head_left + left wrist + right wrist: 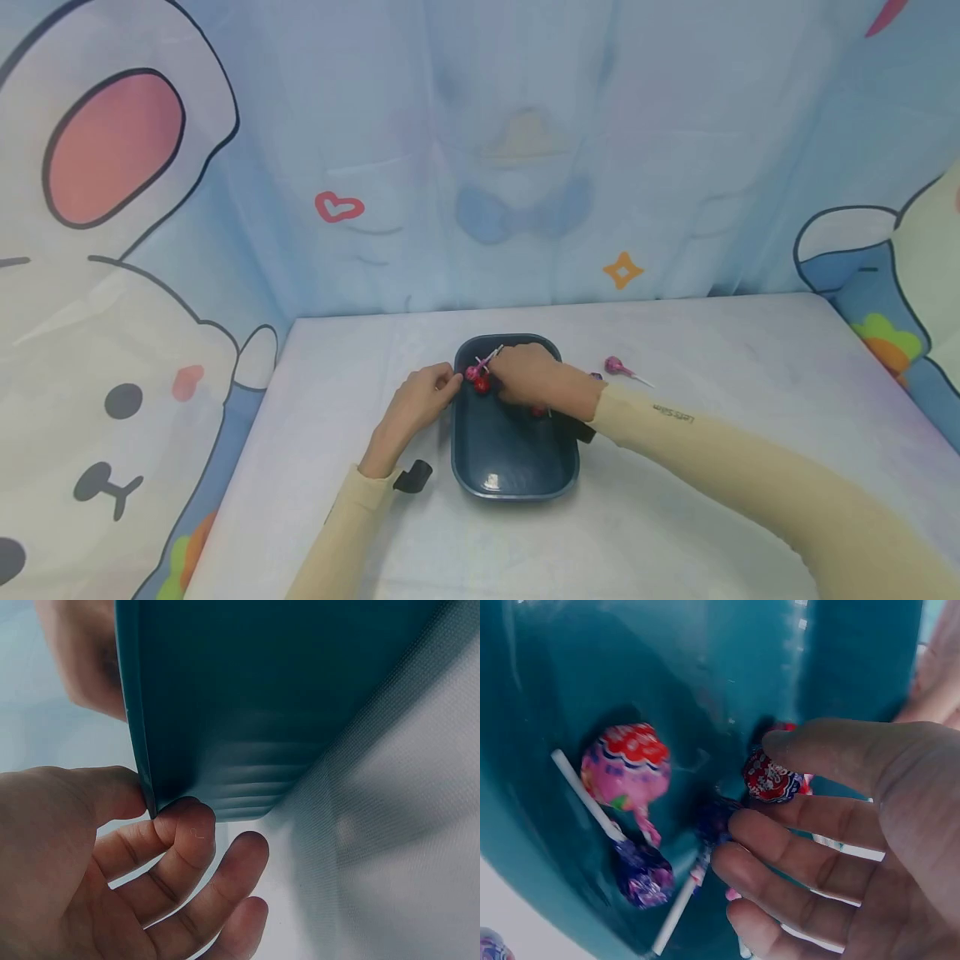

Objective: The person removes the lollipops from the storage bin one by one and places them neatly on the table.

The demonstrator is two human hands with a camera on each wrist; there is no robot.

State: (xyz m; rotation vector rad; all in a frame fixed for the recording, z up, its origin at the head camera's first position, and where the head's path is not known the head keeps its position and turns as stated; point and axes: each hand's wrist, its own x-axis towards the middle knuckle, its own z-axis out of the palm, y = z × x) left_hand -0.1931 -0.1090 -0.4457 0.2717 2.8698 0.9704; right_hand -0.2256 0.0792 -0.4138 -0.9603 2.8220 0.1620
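A dark blue-green tray (517,467) with rounded corners lies on the table. My left hand (420,398) is at its left side; in the left wrist view the thumb and index finger (191,832) pinch the tray's rim. My right hand (528,375) reaches into the far part of the tray, among several wrapped lollipops. From the right wrist, a red lollipop (772,776) shows between the thumb and index finger, partly covered by them. The other fingertips overlap a purple lollipop (716,817). A pink-and-red lollipop (626,766) and another purple one (643,876) lie beside them.
A pink lollipop (615,365) with a white stick lies on the table right of the tray. Closer to the tray's right edge, a purple lollipop (596,376) shows behind the right wrist. A patterned blue curtain (660,167) hangs behind the white table (720,367).
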